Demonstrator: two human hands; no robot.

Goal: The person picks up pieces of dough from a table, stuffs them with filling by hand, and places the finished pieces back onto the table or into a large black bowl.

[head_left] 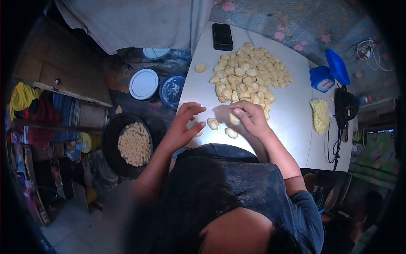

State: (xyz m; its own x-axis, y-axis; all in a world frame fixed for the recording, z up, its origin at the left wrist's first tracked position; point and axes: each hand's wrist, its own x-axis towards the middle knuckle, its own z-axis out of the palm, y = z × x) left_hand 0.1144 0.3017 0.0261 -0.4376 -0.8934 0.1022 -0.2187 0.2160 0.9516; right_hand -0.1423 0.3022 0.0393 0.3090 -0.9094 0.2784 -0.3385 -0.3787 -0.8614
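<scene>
My left hand [187,126] hovers over the table's near left edge. Its fingers are curved and apart from the thumb, with nothing between them. Across from it, my right hand [253,120] points left over the table, fingers stretched out above the thumb. Just below that thumb shows a dough piece [233,120]. Two more pale dough pieces lie between the hands and my body, one nearer the left [212,123] and a second closer to me [231,133]. Beyond the right hand spreads a large heap of dough pieces [249,70].
A dark case [222,37] and a lone dough piece [200,68] lie on the white table [292,127]. Rightward are a blue scale [322,79], a bag of yellowish pieces [320,116] and a black cord. At left stand a black basin [111,148] of dough pieces and lidded buckets [144,84].
</scene>
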